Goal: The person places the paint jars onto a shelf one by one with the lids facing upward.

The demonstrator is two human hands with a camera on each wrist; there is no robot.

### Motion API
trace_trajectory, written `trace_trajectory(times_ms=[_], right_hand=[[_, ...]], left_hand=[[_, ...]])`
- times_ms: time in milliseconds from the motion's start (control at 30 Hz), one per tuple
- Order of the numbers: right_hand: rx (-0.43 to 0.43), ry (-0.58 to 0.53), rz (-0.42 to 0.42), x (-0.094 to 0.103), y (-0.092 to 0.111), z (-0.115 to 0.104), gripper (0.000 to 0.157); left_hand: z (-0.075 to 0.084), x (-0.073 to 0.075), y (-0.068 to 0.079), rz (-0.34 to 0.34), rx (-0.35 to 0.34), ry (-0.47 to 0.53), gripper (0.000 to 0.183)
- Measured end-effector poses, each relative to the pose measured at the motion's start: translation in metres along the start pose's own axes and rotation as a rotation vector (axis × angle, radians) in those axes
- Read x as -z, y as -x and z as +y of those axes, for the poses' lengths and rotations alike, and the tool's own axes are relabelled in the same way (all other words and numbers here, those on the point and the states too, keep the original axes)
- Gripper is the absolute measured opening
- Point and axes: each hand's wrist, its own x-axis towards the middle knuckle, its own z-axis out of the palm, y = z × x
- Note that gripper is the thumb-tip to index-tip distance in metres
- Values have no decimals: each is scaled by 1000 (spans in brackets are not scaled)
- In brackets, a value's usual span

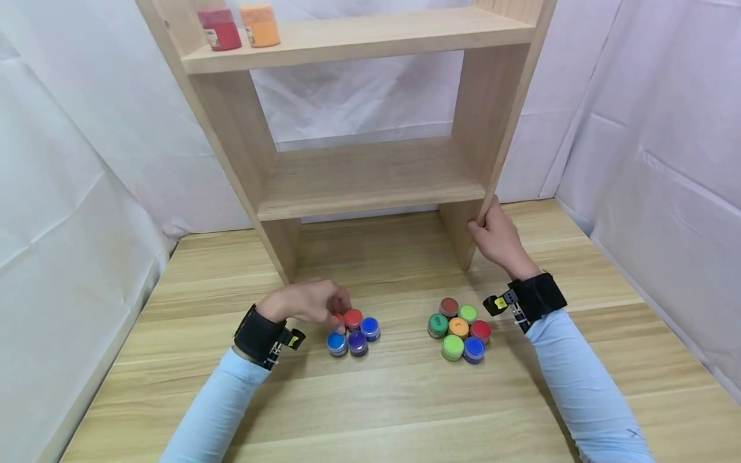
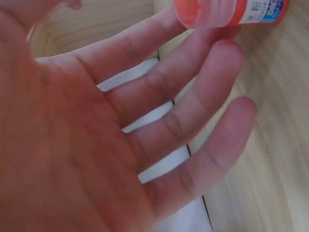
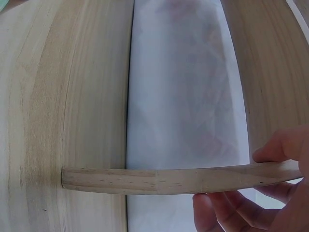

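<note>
My left hand (image 1: 309, 301) pinches a red paint jar (image 2: 263, 12) at its fingertips, at the left edge of a small cluster. The other fingers are loosely spread in the left wrist view, and the thumb tip is out of that view. Close by stand another red jar (image 1: 353, 318), two blue jars (image 1: 370, 329) and a purple jar (image 1: 357, 344). With thumb and fingers on either side, my right hand (image 1: 499, 239) grips the right side panel of a wooden shelf unit (image 1: 370, 183). That panel's edge (image 3: 145, 181) crosses the right wrist view.
Right of the middle, several lidded paint jars (image 1: 458, 328) form a second cluster in greens, reds, orange and blue. On the upper shelf stand a red jar (image 1: 220, 31) and an orange jar (image 1: 260, 27). White cloth (image 1: 654, 128) surrounds the wooden table (image 1: 382, 411).
</note>
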Motion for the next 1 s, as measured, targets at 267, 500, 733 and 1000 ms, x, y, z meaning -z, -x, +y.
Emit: trace_trajectory(times_ms=[267, 500, 733, 1000], right_hand=[[-2, -6, -5, 1, 0, 1, 60], [1, 5, 13, 4, 0, 1, 59], [-8, 8, 10, 5, 4, 2, 57], [-8, 6, 7, 6, 2, 1, 61]], left_hand=[[-7, -1, 1, -15, 31, 29, 19], [-6, 1, 0, -9, 50, 46, 14], [-2, -2, 0, 1, 67, 34, 18], [2, -2, -2, 53, 91, -19, 26]])
